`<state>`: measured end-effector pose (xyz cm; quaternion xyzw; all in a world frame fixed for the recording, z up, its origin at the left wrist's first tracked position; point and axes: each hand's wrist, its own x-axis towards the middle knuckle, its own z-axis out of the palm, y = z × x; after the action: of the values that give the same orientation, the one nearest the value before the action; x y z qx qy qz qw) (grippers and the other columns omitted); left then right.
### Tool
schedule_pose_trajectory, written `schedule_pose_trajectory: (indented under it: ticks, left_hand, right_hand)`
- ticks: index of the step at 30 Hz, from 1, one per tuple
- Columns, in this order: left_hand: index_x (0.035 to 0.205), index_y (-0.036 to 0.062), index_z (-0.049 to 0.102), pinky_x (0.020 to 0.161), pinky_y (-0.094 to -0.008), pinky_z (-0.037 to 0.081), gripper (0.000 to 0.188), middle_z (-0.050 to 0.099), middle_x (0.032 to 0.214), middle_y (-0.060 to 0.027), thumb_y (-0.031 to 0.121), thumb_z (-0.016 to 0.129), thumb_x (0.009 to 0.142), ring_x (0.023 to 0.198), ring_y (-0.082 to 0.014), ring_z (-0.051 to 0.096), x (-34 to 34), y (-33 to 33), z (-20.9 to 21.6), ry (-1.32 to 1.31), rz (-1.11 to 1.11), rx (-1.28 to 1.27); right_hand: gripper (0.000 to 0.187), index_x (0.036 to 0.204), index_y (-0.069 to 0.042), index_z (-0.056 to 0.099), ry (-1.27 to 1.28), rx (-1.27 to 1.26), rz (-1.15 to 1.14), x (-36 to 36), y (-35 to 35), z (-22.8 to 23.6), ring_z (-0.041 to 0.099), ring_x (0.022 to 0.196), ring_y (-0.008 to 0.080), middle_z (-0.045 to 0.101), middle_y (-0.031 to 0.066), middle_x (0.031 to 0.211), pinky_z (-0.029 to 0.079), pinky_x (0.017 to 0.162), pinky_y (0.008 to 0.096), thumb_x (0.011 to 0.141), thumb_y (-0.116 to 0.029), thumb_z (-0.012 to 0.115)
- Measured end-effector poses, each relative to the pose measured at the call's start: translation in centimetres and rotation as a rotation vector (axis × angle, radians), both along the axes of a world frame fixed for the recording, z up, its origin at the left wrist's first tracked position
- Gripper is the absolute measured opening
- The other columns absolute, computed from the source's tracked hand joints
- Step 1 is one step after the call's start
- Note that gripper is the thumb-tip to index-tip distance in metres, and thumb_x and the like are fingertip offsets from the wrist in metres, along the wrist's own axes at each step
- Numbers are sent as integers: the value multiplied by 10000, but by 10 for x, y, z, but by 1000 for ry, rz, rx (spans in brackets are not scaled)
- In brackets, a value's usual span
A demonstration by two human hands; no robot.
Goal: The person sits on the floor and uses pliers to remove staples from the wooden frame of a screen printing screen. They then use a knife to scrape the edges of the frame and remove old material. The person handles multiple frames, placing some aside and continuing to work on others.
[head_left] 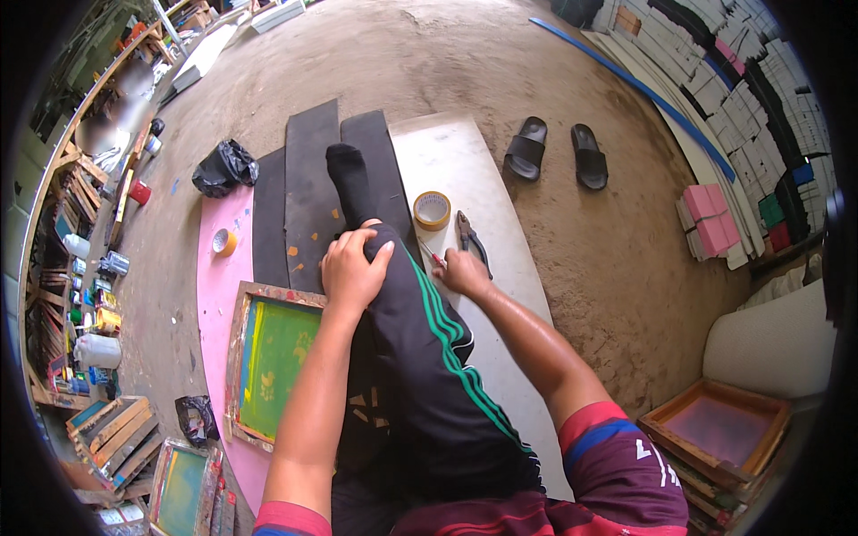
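Head view: right hand (464, 272) closed on a slim red-handled tool (438, 260), its thin end pointing away from the wearer and slightly left; exact kind too small to make out. Tool sits by the left edge of a long white flat panel (523, 375), beside the shin; cannot tell whether its end touches the panel. Left hand (351, 272) spread over the lower part of a black trouser leg with green side stripes (402, 308), fingers lightly curled, nothing visible held. Handling, as judged: a short grip near the thin end should steer best, with the wrist low for support. Keep that end aimed clear of the shin and the black-socked foot (347, 174); both are close. Left fingers best kept behind the point. Just beyond the tool, a tan ring-shaped roll of tape (433, 224) near the panel's left edge; dark-handled metal pliers (466, 237) between it and the right edge. Both crowd the knuckles; shifting them toward the far edge would give room. Farther left, flat black sheets (308, 179) under the foot, then a wooden-framed screen with green mesh (277, 357) overlapping a pink flat panel (219, 279).
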<state>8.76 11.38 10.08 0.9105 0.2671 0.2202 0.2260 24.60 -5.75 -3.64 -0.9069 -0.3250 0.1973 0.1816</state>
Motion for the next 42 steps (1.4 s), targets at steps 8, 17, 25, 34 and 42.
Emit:
schedule_pose_trajectory:
  ticks: [8, 17, 25, 34, 42]
  left_hand:
    - [1086, 104, 807, 981, -468, 553, 339, 785, 1115, -111, 398, 818, 916, 1109, -335, 714, 50, -26, 8, 36, -70, -19]
    - [1087, 61, 806, 977, -453, 560, 359, 788, 1110, -130, 382, 814, 927, 1103, -342, 726, 40, -23, 3, 13, -44, -101]
    - [1056, 19, 804, 884, -424, 597, 320, 798, 1028, -165, 314, 814, 934, 964, -307, 764, -6, -11, 8, -128, 50, -348]
    - [1302, 53, 750, 882, -318, 570, 492, 762, 1175, -58, 488, 617, 1114, 1013, -134, 698, -9, -14, 26, -359, -22, -1025]
    - [1256, 55, 627, 863, -376, 592, 427, 769, 1034, -129, 457, 600, 1115, 923, -207, 753, -131, 14, 2, -867, 38, -1564]
  right_hand:
    - [328, 1146, -34, 599, -281, 113, -156, -13, -7, -76, 765, 885, 397, 710, 208, 1021, 622, 747, 546, 953, -275, 712]
    - [733, 1258, -27, 582, -167, -1, -478, 3, -22, -28, 778, 961, 410, 588, 208, 1263, 637, 754, 523, 876, -592, 849]
    - [557, 1009, 10, 758, -22, 222, -533, 18, -42, -29, 770, 774, 269, 777, 182, 875, 598, 691, 425, 826, -497, 898]
    - [556, 1121, 49, 771, 217, 661, -185, -51, 5, 179, 768, 799, 247, 778, 160, 839, 576, 750, 399, 859, -430, 877]
    - [478, 1258, 3, 757, 544, 649, 207, -180, 72, 176, 734, 914, 159, 790, 126, 964, 576, 835, 350, 998, -396, 794]
